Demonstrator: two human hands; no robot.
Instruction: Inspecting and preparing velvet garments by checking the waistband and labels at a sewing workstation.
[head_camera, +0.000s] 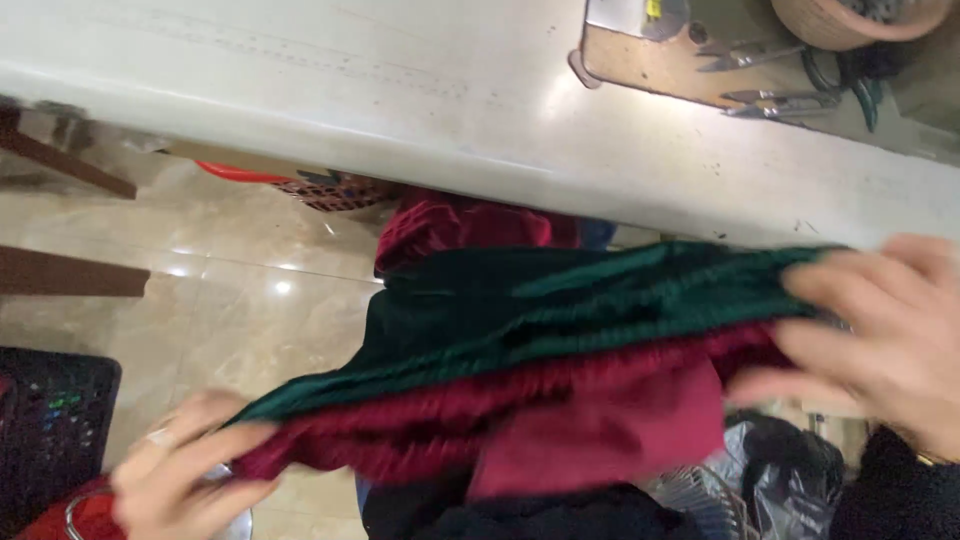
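- The left hand pinches the near end of a bundle of cloth, fingers curled around the edge. The picture is blurred there, so the exact grip is hard to read.
- The right hand grips the far end, fingers spread over the top and thumb apparently under.
- The bundle hangs stretched between the two hands, below the front edge of the white table. It is made of green velvet cloth lying on top of red velvet cloth, the two touching along their length.
- Handling, as a judgement: soft, limp and light, with no stiffness, so it sags wherever it is not held. The pile looks smooth and the two layers could slide over each other. It is not fragile.
- Best hold, as a judgement: pinch both layers together at the ends or along the shared edge. A grip on one layer alone would let the other slip loose.
- More red cloth droops below the middle, toward the person's lap.
- Beyond the right hand, on the table, lie scissors beside a round basket.
- Beside the left hand sits a black crate on the shiny tile floor.
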